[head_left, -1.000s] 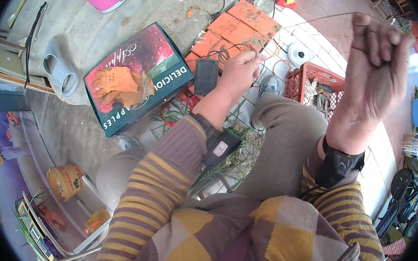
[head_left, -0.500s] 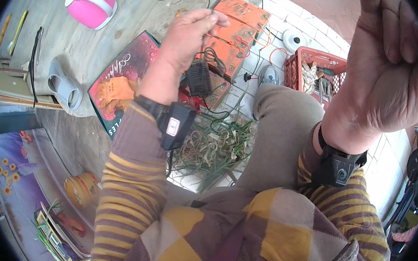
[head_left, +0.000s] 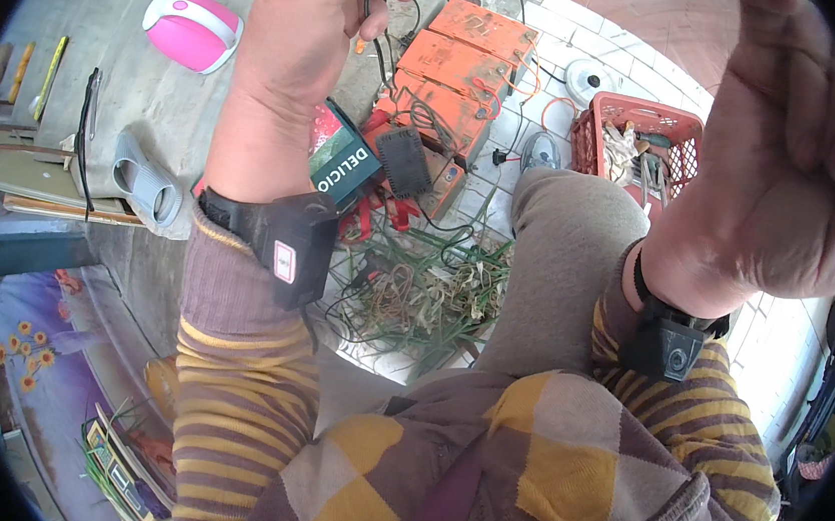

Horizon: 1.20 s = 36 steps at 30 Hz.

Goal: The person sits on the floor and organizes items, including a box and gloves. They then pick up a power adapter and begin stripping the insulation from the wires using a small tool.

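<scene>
My left hand [head_left: 304,34] is raised at the upper left, thumb and fingers closed on a thin black cable [head_left: 381,51] that hangs down toward the orange batteries [head_left: 451,73]. Among these boxy, dirt-smeared batteries run thin orange wires. A black ribbed charger [head_left: 405,162] rests at their near end, with coiled cord beside it and red clips [head_left: 402,211] just below. My right hand [head_left: 789,156] is held up at the upper right, palm showing, its fingers curled. Its fingertips are shadowed and partly cut off by the view's edge, so what they hold cannot be made out.
A red plastic crate [head_left: 643,106] with gloves and tools stands right of the batteries. Green plant stalks [head_left: 434,292] lie near my knee. Farther left are a pink-and-white appliance [head_left: 193,30], a grey slipper [head_left: 147,179] and a printed carton [head_left: 346,163], partly behind my arm.
My left hand has moved up and left, away from the batteries, and the cable now shows below its fingers. The orange gloves are now hidden behind my arm. My right hand stays raised.
</scene>
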Tool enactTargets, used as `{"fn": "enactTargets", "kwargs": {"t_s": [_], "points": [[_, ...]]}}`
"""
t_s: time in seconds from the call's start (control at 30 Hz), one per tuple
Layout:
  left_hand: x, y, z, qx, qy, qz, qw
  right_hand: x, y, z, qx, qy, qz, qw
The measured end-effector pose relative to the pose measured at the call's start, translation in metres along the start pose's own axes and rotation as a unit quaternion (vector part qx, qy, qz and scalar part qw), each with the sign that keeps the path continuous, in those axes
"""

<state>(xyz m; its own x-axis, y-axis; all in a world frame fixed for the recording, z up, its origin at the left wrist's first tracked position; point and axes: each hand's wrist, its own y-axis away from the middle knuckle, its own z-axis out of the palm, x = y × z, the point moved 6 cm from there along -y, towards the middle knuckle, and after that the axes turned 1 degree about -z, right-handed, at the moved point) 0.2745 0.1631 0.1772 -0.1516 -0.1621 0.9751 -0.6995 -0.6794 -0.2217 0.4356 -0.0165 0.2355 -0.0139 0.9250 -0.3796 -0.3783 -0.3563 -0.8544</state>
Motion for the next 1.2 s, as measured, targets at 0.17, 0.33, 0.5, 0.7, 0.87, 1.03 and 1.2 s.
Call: {"fn": "enactTargets", "kwargs": {"t_s": [0.17,0.33,0.5,0.7,0.87,1.03,1.2], "points": [[0.021,0.041,-0.007,0.059,0.007,-0.018,0.998,0.014,-0.004,0.008,0.0,0.071,0.023,0.997],[-0.002,0.128,0.002,0.05,-0.045,-0.171,0.983,0.07,0.021,-0.002,0.037,0.052,0.222,0.973],[-0.073,0.212,0.033,0.027,-0.022,-0.343,0.939,0.125,0.06,-0.006,-0.075,0.253,0.36,0.895],[-0.144,0.274,0.02,0.087,0.076,-0.44,0.891,0.142,0.102,0.019,-0.043,-0.008,0.479,0.877],[-0.178,0.3,-0.005,0.092,0.061,-0.473,0.874,0.134,0.11,0.056,0.005,-0.439,0.542,0.717],[-0.186,0.306,-0.027,0.184,0.049,-0.431,0.882,0.145,0.131,0.061,-0.183,-0.136,0.586,0.778],[-0.167,0.301,-0.036,0.219,0.057,-0.377,0.898,0.173,0.209,0.075,-0.476,0.312,0.505,0.649]]}}
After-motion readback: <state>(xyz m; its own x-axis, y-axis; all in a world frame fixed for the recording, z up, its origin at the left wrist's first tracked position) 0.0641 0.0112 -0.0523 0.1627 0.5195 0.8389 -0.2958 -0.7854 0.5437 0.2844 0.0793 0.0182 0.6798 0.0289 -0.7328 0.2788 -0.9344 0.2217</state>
